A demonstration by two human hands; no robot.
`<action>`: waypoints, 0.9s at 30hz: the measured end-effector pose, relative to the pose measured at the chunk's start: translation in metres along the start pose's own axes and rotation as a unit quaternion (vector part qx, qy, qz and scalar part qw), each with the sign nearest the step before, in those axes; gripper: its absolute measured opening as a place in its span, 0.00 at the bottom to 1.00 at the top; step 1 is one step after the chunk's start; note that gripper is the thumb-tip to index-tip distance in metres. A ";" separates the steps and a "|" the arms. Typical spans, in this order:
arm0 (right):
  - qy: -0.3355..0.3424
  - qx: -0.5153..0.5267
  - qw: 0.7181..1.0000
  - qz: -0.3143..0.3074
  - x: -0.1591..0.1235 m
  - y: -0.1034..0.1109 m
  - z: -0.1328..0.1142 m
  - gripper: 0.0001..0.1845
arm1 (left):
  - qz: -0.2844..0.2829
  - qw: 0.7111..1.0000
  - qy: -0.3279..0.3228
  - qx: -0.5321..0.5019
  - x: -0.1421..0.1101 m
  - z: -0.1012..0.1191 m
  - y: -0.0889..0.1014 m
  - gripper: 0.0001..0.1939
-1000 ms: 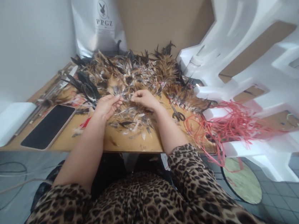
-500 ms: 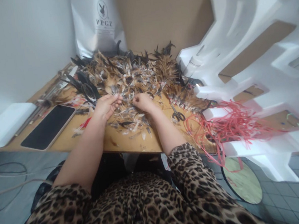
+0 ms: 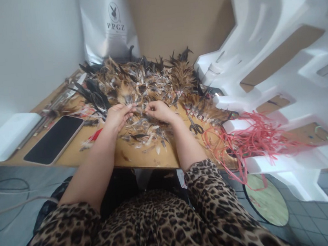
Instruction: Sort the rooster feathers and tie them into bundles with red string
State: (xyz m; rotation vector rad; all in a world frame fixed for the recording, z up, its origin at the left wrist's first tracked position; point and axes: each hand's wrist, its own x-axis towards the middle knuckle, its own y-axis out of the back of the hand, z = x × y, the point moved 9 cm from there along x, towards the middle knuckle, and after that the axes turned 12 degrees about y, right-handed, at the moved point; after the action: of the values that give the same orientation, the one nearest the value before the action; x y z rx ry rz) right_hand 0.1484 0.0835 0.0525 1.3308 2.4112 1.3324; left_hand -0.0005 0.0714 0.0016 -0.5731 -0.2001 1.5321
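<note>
In the head view, with twelve pointing away from the person and the space between the hands as centre, the feather pile [image 3: 150, 83] spreads over the table [image 3: 153, 157] at twelve, its near edge around both hands. Loose small feathers [image 3: 144, 134] lie at six, close below the fingers. The left hand [image 3: 118, 117] is narrow, thumb and forefinger together; I cannot tell whether a feather is between them. The right hand [image 3: 159, 111], just apart from it at three, is narrow too, its fingers curled inward; whatever it may hold is too small to tell. Black feathers [image 3: 95, 95] lie at ten. Scissors [image 3: 195, 126] lie at four, the dark-screened phone [image 3: 54, 140] between eight and nine, and red ribbons [image 3: 257, 134] between three and four.
</note>
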 end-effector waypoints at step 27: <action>-0.060 0.293 0.930 0.214 0.007 -0.014 0.002 0.17 | -0.042 0.992 0.087 -0.087 0.000 -0.010 -0.009 0.01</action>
State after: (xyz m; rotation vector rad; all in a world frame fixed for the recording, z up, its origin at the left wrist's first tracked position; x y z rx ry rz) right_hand 0.1361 0.0862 0.0435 2.1030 2.6328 0.5403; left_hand 0.0123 0.0692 -0.0027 -0.8221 -0.2220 1.3826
